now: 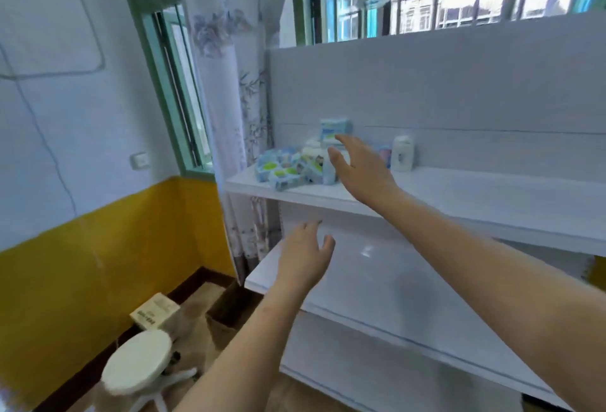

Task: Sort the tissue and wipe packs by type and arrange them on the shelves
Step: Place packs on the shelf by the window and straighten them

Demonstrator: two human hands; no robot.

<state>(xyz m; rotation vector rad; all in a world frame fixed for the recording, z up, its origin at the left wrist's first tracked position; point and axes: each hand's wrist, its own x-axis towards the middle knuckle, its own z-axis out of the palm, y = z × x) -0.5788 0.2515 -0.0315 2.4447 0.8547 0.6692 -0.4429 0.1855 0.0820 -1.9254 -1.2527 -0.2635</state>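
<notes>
A loose heap of small tissue and wipe packs (288, 169) lies at the left end of the top white shelf (475, 195); blue packs with green spots sit in front, and a light blue pack (334, 129) stands on top at the back. A white pack (402, 153) stands upright to the right of the heap. My right hand (360, 169) hovers over the heap's right side with fingers spread, holding nothing. My left hand (306, 255) is lower, open above the left end of the middle shelf (393, 287).
A third white shelf (377, 375) lies below. A sheer patterned curtain (229, 83) hangs left of the shelving. On the floor at lower left stand a round white stool (137, 359) and a small cardboard box (154, 311). Barred windows are behind.
</notes>
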